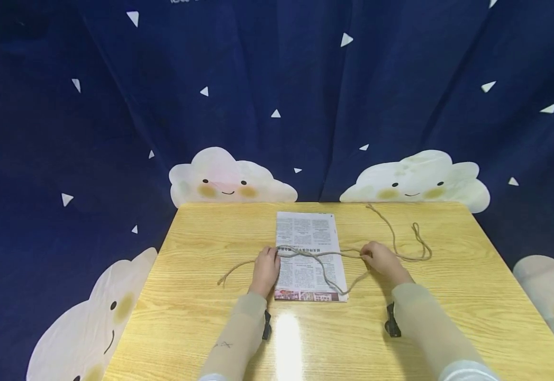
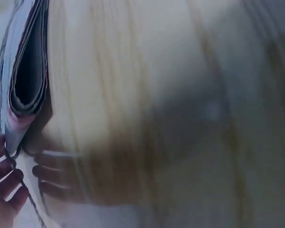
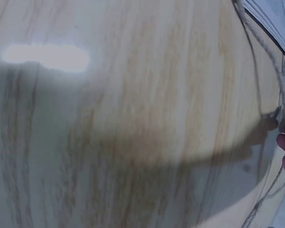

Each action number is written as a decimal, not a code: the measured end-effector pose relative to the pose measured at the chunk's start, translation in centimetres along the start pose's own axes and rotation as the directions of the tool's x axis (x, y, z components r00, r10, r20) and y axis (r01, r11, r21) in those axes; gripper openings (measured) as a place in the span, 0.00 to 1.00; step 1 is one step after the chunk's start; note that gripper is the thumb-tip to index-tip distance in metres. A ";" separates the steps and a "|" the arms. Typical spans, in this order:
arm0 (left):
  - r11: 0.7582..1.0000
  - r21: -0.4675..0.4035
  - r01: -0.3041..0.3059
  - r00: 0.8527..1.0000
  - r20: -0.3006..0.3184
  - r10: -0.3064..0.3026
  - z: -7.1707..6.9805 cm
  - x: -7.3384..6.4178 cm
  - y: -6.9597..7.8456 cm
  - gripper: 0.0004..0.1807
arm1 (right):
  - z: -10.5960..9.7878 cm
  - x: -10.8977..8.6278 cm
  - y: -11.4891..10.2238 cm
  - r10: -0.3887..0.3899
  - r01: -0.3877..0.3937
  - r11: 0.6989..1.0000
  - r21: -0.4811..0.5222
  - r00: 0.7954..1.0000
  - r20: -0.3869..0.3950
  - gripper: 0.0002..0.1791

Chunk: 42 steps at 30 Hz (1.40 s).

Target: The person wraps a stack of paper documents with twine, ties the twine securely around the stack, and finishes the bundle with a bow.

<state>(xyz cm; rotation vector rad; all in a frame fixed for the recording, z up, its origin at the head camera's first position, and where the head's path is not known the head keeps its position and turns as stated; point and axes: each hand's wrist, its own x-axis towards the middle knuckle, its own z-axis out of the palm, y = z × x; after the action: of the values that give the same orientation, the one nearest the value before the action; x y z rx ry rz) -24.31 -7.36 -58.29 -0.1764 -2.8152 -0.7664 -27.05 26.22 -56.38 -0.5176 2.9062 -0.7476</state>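
A folded newspaper [image 1: 300,278] lies on the wooden table, its printed side up and a coloured strip along the near edge. Thin tan rope [image 1: 412,259] crosses over itself on top of the paper, with a loop hanging toward the near right corner. At the paper's left edge, my left hand [image 1: 265,270] pinches the rope; one loose end trails out to the left. Off the right edge, my right hand [image 1: 382,260] pinches strands of rope between thumb and fingers. The left wrist view shows the fold of the newspaper [image 2: 26,102] from the side.
The wooden table [image 1: 210,233] extends around the paper, with glare near its front. Past my right hand, rope lies in a loose curve toward the far edge. Behind the table hangs a dark blue curtain [image 1: 267,63] with white triangles and smiling clouds.
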 end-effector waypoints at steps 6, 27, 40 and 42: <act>0.999 0.014 -0.034 0.998 -0.043 0.035 0.2 0.0 0.5 0.06 | 0.3 0.0 0.0 0.017 -0.017 1.000 -0.023 1.000 -0.005 0.03; 0.953 -0.176 0.245 0.951 -0.146 -0.271 -3.1 -0.8 -5.6 0.06 | -0.2 -0.5 0.4 0.073 -0.072 0.997 0.009 0.997 -0.030 0.04; 0.961 -0.138 0.242 0.947 -0.182 -0.264 -2.9 -1.1 -5.5 0.08 | 0.3 -0.7 0.6 0.055 -0.055 0.998 0.007 0.997 -0.050 0.04; 0.976 -0.121 0.181 0.961 -0.190 -0.202 -2.6 -0.8 -4.8 0.12 | 0.2 -0.6 0.3 0.048 -0.048 0.999 0.003 0.997 -0.058 0.07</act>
<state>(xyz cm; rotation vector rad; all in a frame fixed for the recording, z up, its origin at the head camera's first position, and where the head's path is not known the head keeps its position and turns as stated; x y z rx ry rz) -23.90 -12.84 -58.66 0.1535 -2.6280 -0.9153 -26.53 26.56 -56.71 -0.4316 2.9594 -0.7705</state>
